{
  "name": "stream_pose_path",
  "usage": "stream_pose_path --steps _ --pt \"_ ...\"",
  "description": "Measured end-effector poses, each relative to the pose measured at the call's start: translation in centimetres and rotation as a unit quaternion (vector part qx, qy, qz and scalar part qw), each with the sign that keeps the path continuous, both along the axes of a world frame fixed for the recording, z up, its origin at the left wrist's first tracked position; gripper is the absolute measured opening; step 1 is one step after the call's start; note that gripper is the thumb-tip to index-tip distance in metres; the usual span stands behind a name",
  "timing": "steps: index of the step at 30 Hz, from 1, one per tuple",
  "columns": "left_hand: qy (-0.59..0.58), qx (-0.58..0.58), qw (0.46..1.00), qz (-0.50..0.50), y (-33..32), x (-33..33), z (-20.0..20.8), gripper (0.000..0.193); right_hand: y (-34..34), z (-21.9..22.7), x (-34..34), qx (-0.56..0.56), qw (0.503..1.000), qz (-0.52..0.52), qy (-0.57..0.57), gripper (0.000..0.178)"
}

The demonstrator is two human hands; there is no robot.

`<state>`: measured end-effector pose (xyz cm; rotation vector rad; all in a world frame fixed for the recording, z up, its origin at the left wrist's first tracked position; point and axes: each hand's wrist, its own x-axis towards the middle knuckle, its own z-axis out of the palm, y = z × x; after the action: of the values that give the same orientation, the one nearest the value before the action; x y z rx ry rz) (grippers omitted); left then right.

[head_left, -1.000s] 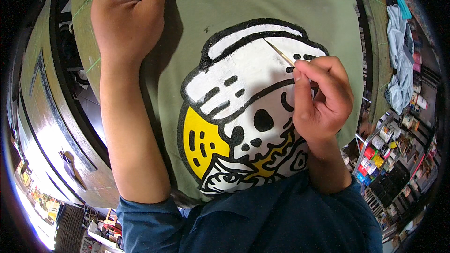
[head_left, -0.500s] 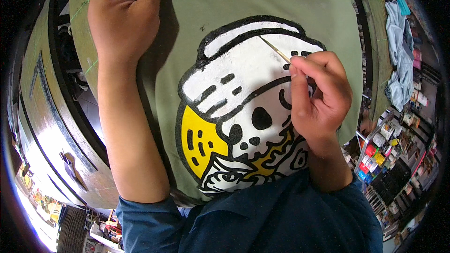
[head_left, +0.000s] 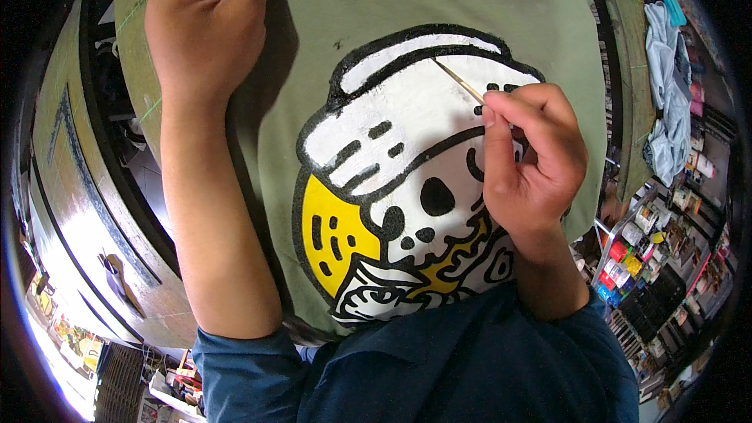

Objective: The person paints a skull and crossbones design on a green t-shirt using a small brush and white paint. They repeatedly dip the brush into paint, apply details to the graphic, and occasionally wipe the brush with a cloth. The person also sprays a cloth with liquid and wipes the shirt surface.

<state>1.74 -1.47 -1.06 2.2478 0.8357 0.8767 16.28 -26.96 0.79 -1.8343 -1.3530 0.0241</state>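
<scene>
Olive-green cloth lies spread before me. It carries a painted skull design in white, black and yellow, with a white cap outlined in black. My right hand pinches a thin paintbrush near its bristles. The brush's dark tip meets the white cap area, just under the thick black line near its top. Up at the picture's top edge, my left hand is closed, thumb against fingers. A dark sliver shows by its thumb; what it holds is mostly cut off by the frame.
On the right stand several paint jars and bottles on a rack. Light blue fabric hangs above them. At the left are a worn green board and a glossy panel with a dark handle. White tubs sit at the lower left.
The brush tip has shifted very slightly left and up along the black line, my right hand moving with it. My left hand stays nearly still.
</scene>
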Motion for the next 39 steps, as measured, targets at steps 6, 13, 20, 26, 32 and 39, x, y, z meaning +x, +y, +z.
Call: stream_pose_path --steps 6,13,20,26,32,39 --pt "0.004 0.010 1.000 0.008 -0.1 0.1 0.0 0.018 0.4 0.0 -0.3 0.016 0.999 -0.035 0.009 0.018" --pt "-0.002 -0.007 1.000 -0.005 -0.1 -0.1 0.2 0.018 0.4 0.2 -0.3 0.011 1.000 -0.022 0.007 0.017" --pt "0.009 0.028 1.000 -0.003 0.0 -0.1 0.0 0.017 0.4 0.2 -0.3 0.012 1.000 -0.024 0.017 0.017" --pt "0.017 0.000 1.000 0.009 -0.3 0.1 0.5 0.017 0.5 0.1 0.0 0.024 1.000 0.001 0.011 0.017" --pt "-0.030 -0.001 0.999 0.013 -1.0 0.9 0.7 0.014 0.4 -0.1 0.3 0.036 0.999 0.018 -0.003 0.018" --pt "-0.045 -0.001 0.999 0.002 -1.0 0.9 0.5 0.013 0.3 0.0 0.3 0.026 1.000 0.010 -0.012 0.018"
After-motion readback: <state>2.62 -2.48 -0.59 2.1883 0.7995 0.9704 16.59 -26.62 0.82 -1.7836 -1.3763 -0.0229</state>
